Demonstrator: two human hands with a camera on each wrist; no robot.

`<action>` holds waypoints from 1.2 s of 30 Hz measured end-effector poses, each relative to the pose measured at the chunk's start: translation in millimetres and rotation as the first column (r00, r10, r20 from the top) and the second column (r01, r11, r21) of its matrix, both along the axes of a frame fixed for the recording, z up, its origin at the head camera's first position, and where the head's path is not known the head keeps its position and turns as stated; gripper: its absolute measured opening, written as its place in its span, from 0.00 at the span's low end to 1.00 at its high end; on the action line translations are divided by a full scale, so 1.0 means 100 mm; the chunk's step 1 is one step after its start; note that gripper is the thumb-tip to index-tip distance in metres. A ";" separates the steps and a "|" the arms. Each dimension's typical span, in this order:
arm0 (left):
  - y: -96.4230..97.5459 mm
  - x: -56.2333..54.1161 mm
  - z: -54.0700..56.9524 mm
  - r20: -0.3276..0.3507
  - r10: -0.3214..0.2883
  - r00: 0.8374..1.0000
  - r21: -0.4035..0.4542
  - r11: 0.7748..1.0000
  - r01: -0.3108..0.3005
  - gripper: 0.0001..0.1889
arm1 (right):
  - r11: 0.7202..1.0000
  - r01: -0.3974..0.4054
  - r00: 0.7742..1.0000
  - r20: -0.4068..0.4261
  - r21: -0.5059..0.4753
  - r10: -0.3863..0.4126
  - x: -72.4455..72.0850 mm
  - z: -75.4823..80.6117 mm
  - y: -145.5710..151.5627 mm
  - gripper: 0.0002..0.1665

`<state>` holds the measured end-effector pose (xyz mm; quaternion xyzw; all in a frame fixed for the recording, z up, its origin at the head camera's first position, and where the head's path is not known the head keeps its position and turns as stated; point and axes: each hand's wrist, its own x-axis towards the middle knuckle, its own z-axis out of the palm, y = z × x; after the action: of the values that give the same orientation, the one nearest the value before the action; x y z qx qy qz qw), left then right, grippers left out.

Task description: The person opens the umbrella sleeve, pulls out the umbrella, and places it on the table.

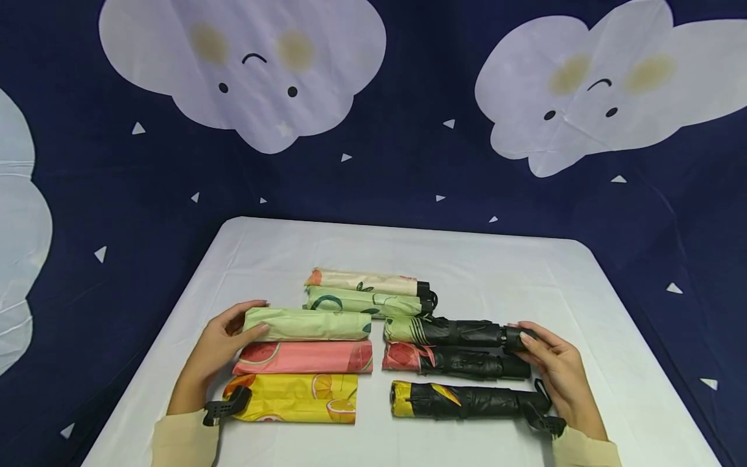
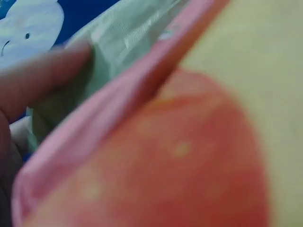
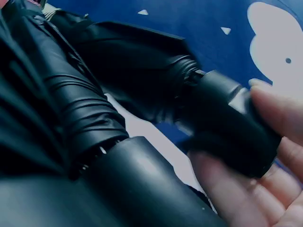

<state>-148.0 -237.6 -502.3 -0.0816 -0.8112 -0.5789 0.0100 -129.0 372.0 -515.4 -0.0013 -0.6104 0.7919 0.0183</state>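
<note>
On the left side of the white table (image 1: 496,272), the left hand (image 1: 218,340) pinches the outer end of a pale-green, flat fabric sleeve (image 1: 312,325), thumb on its near face and fingers bent behind. To the right, the right hand (image 1: 554,360) has its thumb and fingers curled round the black plastic handle of a folded black umbrella with a pale-green striped end (image 1: 461,332). Good handling here probably means a light pinch on the sleeve, so the thin cloth does not crumple, and a grip confined to the handle, leaving the loose folds unsqueezed. Both pieces are best lined up end to end and set down gently, without nudging the neighbouring pair.

Sleeve and umbrella lie between the hands, a narrow gap separating their inner ends; whether the umbrella's weight rests on the table cannot be told. Just nearer are a pink watermelon-print fabric sleeve (image 1: 309,357) on the left and a folded black umbrella with a pink end (image 1: 473,363) on the right.
</note>
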 end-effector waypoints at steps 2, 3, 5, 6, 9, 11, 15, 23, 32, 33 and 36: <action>0.02 -0.01 -0.01 0.014 0.017 1.000 -0.040 0.999 -0.017 0.31 | 0.999 0.011 1.000 0.019 0.044 -0.012 -0.01 -0.02 0.02 0.22; 0.03 -0.01 -0.01 0.020 0.024 1.000 -0.056 0.998 -0.023 0.33 | 0.998 0.022 0.999 0.029 0.067 -0.024 -0.01 -0.03 0.02 0.22; 0.05 -0.02 -0.02 0.038 0.032 0.999 -0.061 0.998 -0.029 0.35 | 0.994 0.040 0.998 0.049 0.104 -0.045 -0.01 -0.05 0.03 0.24; 0.05 -0.03 -0.03 0.051 0.030 0.998 -0.051 0.998 -0.027 0.36 | 0.992 0.047 0.997 0.063 0.119 -0.054 -0.01 -0.07 0.04 0.25; 0.07 -0.03 -0.04 0.084 0.009 0.996 -0.015 1.000 -0.007 0.36 | 0.983 0.052 0.992 0.108 0.175 -0.071 -0.01 -0.09 0.04 0.29; 0.07 -0.02 -0.06 0.103 -0.014 0.995 0.011 1.000 0.013 0.36 | 0.979 0.042 0.989 0.129 0.199 -0.069 -0.01 -0.11 0.04 0.31; 0.06 0.00 -0.08 0.118 -0.035 0.992 0.041 0.999 0.031 0.37 | 0.971 0.022 0.988 0.143 0.239 -0.057 -0.01 -0.14 0.05 0.33; -0.01 0.06 0.02 0.105 0.009 0.994 0.009 1.000 -0.010 0.35 | 0.958 0.060 0.991 0.099 0.282 -0.091 0.04 -0.06 0.05 0.32; 0.17 0.09 0.53 -0.096 0.127 0.987 -0.236 0.961 -0.147 0.29 | 0.782 0.227 0.974 -0.120 0.580 -0.194 0.09 0.56 -0.19 0.24; 0.22 0.08 0.59 -0.130 0.128 0.983 -0.253 0.955 -0.158 0.28 | 0.770 0.224 0.974 -0.148 0.598 -0.168 0.06 0.63 -0.25 0.23; 0.40 0.01 0.73 -0.191 0.131 0.973 -0.291 0.939 -0.184 0.26 | 0.731 0.186 0.978 -0.193 0.657 -0.075 -0.07 0.78 -0.46 0.21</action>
<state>-147.5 -198.1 -429.2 -0.0656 -0.8913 -0.4343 0.1125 -135.8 326.2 -437.6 0.0234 -0.8496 0.5131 0.1200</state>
